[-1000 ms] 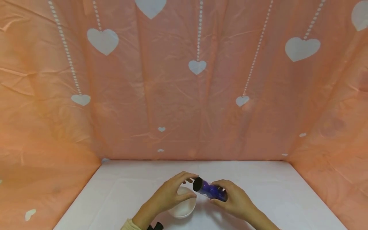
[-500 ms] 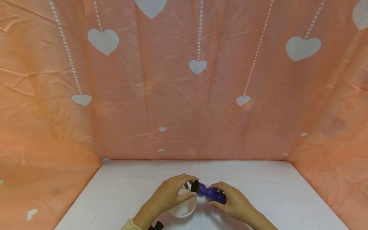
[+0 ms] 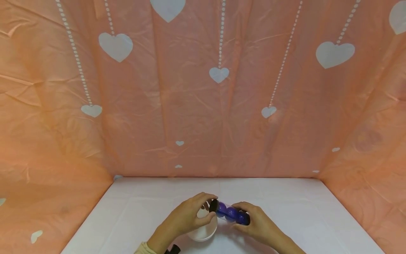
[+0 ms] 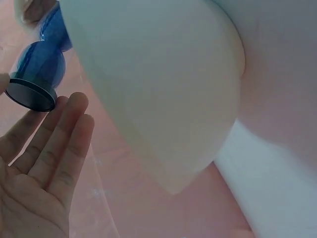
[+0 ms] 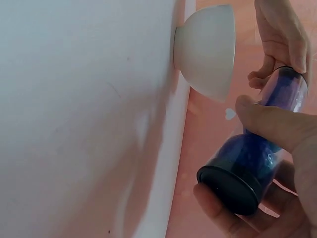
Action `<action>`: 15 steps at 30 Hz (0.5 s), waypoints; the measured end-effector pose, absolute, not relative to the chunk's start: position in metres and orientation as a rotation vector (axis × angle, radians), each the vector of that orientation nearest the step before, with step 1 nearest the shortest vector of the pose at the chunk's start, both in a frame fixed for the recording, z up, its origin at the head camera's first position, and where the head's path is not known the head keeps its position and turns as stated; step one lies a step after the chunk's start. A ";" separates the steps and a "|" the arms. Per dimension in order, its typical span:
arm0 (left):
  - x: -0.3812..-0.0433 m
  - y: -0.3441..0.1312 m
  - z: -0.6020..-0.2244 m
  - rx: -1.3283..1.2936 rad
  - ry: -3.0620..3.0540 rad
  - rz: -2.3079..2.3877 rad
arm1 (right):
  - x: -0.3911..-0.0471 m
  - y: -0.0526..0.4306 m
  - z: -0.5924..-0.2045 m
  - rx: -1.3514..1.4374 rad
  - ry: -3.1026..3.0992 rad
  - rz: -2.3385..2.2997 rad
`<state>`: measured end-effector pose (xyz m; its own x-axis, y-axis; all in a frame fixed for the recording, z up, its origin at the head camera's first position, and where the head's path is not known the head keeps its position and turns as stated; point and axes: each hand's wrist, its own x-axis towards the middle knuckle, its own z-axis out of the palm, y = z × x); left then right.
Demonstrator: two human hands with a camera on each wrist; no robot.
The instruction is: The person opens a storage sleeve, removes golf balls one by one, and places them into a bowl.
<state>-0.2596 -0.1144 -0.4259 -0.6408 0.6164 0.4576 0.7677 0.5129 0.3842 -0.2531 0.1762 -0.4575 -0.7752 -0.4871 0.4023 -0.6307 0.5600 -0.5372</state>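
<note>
1. A clear plastic tube with black end caps and purple-blue balls inside (image 3: 231, 214) is suspended above the white tabletop (image 3: 285, 197), between the person's two hands. Three balls show in a row in the head view.
2. The right hand (image 3: 257, 220) grasps one end of the tube, thumb on one side and curled fingers round the other. In the right wrist view, the round black cap (image 5: 230, 187) at this end rests against those fingers.
3. The left hand (image 3: 188, 214) pinches the capped opposite end between thumb and fingertips.
4. In the head view, the tube lies slanted, its left end higher in the picture than its right.
5. A plain white round bowl (image 3: 203, 233) stands upright on the tabletop, near the tube's left end and partly hidden by the left hand.
6. A black object (image 3: 174, 249), cut off at the bottom edge, shows beside the left forearm and its beige sleeve (image 3: 144, 249).
7. Behind hangs a peach-orange sheet (image 3: 190, 106) printed with white hearts (image 3: 116, 46).
</note>
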 end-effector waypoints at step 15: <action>-0.263 -0.107 -0.440 -1.160 -2.389 -0.569 | -0.250 0.177 -0.456 0.931 -2.582 0.938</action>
<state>-0.2627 -0.1071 -0.4396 -0.5622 0.6315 0.5339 0.8045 0.5673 0.1761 -0.2501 0.1769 -0.4557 -0.7681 -0.4857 0.4173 -0.6403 0.5911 -0.4906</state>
